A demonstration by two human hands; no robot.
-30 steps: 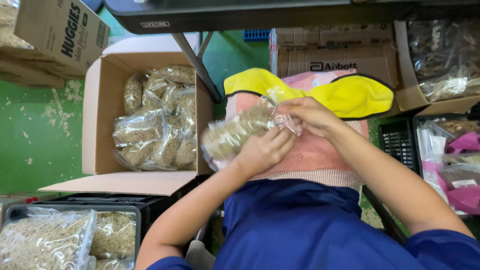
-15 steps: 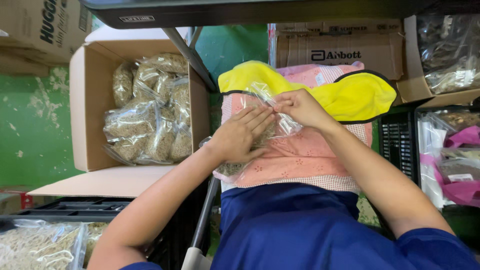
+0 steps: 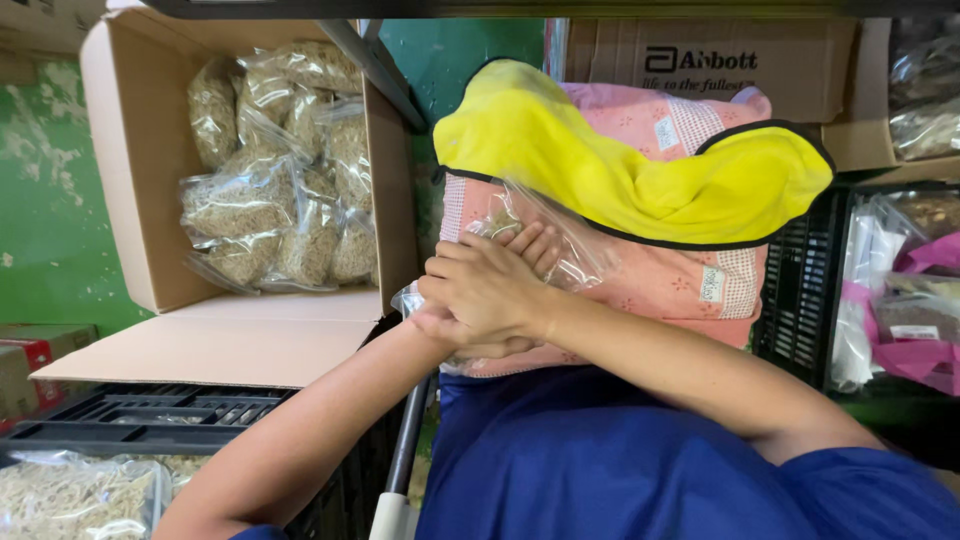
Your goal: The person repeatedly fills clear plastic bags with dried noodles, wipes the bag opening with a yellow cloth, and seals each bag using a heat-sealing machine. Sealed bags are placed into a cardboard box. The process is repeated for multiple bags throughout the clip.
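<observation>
Both hands press a clear plastic bag of pale dried strands (image 3: pixel 560 250) against a pink patterned cushion (image 3: pixel 650 280) on the lap. The right hand (image 3: pixel 480 295) lies on top, fingers curled over the left hand (image 3: pixel 530 245), whose grip is hidden. This looks like flattening or sealing; next, a firm even squeeze. An open cardboard box (image 3: pixel 150 150) of similar bags stands left.

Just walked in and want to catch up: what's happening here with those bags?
A person in blue presses a clear plastic bag flat with both hands, right hand laid over the left hand, on a pink cushion draped with a yellow cloth. To the left, an open cardboard box holds many similar filled bags.
</observation>
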